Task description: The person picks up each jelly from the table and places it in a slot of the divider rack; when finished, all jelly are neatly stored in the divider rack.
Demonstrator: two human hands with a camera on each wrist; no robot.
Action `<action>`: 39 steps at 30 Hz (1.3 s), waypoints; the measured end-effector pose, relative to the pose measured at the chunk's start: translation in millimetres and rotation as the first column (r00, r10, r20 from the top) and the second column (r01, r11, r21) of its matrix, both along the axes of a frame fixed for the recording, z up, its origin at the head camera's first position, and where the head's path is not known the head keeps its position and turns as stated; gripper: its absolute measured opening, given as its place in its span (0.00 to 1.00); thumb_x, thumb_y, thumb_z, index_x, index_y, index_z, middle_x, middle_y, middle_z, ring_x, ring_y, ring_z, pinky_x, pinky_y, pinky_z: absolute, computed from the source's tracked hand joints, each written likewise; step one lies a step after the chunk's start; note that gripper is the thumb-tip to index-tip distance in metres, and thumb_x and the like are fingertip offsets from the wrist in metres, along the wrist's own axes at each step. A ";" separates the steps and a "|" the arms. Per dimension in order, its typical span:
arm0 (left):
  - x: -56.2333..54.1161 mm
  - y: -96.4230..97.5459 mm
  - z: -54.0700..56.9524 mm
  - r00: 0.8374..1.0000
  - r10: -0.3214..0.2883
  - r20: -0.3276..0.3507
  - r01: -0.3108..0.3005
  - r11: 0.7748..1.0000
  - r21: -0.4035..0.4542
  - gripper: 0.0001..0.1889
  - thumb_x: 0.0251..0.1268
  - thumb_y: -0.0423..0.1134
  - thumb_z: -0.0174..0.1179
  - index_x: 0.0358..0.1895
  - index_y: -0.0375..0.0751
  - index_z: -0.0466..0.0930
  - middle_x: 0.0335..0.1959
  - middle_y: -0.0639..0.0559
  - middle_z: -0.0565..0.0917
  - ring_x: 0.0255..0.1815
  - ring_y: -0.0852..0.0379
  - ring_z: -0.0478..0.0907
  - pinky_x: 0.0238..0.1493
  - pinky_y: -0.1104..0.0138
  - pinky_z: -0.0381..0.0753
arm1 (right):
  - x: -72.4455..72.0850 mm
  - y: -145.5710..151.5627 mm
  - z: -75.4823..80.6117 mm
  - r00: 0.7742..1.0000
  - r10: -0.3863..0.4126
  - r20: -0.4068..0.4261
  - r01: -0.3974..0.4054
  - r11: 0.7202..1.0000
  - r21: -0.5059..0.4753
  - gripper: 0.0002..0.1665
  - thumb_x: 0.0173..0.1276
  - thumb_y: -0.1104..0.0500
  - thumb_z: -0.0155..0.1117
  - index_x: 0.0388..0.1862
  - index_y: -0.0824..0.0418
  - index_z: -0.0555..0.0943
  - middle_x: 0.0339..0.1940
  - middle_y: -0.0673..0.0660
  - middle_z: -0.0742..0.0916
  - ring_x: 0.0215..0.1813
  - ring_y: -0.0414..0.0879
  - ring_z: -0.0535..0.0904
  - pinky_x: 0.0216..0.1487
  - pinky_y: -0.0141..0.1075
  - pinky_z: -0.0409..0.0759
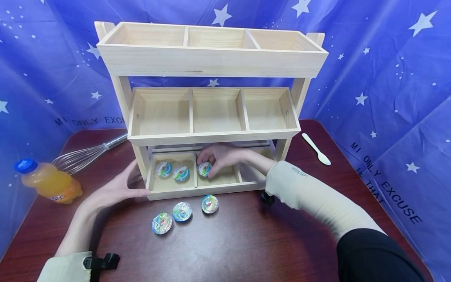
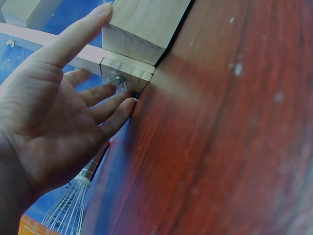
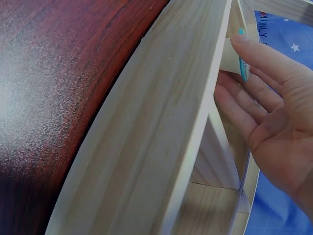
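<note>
My right hand [image 1: 223,156] reaches into the middle compartment of the bottom tier of a wooden shelf [image 1: 211,60]. Thumb and fingers pinch a small lidded jelly cup [image 1: 204,169]; in the right wrist view the cup [image 3: 232,58] shows its blue lid rim edge-on. Two more cups [image 1: 163,169] [image 1: 181,173] sit in the bottom left compartment. On the table before the shelf lie three others: a left cup [image 1: 162,223], a middle cup [image 1: 182,212] and a right cup [image 1: 210,204]. My left hand [image 2: 63,107] rests its extended thumb and loose fingers against the shelf's lower left corner.
An orange drink bottle [image 1: 49,182] with a blue cap and a wire whisk [image 1: 82,156] lie left of the shelf. A white spoon [image 1: 316,149] lies to its right on the dark red table [image 1: 246,243]. Blue star-printed cloth [image 1: 380,78] hangs around the table.
</note>
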State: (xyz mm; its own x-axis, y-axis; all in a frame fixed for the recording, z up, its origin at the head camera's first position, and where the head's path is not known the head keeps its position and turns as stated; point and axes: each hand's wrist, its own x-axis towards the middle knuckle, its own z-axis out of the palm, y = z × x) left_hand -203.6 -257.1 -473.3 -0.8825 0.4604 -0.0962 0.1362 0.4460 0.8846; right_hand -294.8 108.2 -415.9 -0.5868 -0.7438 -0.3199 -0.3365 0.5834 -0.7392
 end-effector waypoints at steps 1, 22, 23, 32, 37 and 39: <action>0.1 -0.1 0.0 1.000 0.000 0.000 0.000 1.000 0.000 0.60 0.63 0.41 0.72 0.84 0.68 0.32 0.84 0.39 0.56 0.82 0.33 0.56 0.61 0.88 0.63 | 0.2 0.0 -0.6 1.000 0.009 -0.010 -0.009 1.000 0.004 0.34 0.51 0.65 0.82 0.59 0.60 0.82 0.56 0.56 0.88 0.56 0.46 0.83 0.63 0.34 0.80; -0.2 -0.2 -0.3 1.000 0.000 -0.004 0.000 1.000 -0.006 0.60 0.63 0.42 0.72 0.84 0.68 0.32 0.84 0.39 0.56 0.82 0.34 0.56 0.61 0.88 0.63 | 4.3 1.6 -2.6 0.999 0.047 -0.011 -0.047 0.999 0.002 0.34 0.57 0.64 0.79 0.63 0.62 0.80 0.55 0.59 0.87 0.51 0.44 0.85 0.55 0.31 0.83; -0.2 -0.2 -0.3 1.000 0.001 -0.004 -0.001 1.000 -0.008 0.60 0.63 0.42 0.72 0.84 0.68 0.32 0.84 0.39 0.55 0.82 0.34 0.56 0.61 0.88 0.63 | 4.8 2.8 -1.9 0.999 0.043 -0.019 -0.043 0.999 0.003 0.33 0.58 0.62 0.79 0.64 0.61 0.80 0.55 0.58 0.87 0.52 0.44 0.85 0.56 0.31 0.83; 2.1 -0.7 1.1 1.000 0.009 0.003 -0.009 1.000 -0.018 0.60 0.63 0.43 0.73 0.84 0.69 0.32 0.84 0.40 0.55 0.82 0.34 0.55 0.61 0.88 0.63 | 15.8 16.9 0.7 0.991 -0.025 -0.130 0.007 0.990 -0.140 0.26 0.69 0.61 0.70 0.65 0.66 0.79 0.60 0.63 0.87 0.56 0.52 0.86 0.60 0.36 0.84; 2.4 -0.7 1.5 1.000 0.011 0.004 -0.011 1.000 -0.009 0.59 0.62 0.43 0.73 0.84 0.68 0.33 0.83 0.39 0.57 0.82 0.34 0.56 0.61 0.88 0.63 | 29.0 24.5 -0.6 0.976 -0.121 -0.180 0.074 0.966 -0.247 0.25 0.71 0.59 0.69 0.64 0.66 0.80 0.60 0.64 0.87 0.58 0.52 0.85 0.64 0.43 0.82; 1.9 -0.6 1.1 1.000 0.008 0.002 -0.008 1.000 0.001 0.59 0.62 0.42 0.73 0.84 0.66 0.34 0.83 0.39 0.58 0.81 0.34 0.57 0.61 0.87 0.64 | 35.0 27.2 -2.4 0.968 -0.170 -0.185 0.115 0.954 -0.275 0.24 0.71 0.58 0.69 0.63 0.64 0.81 0.60 0.61 0.87 0.59 0.51 0.85 0.65 0.44 0.82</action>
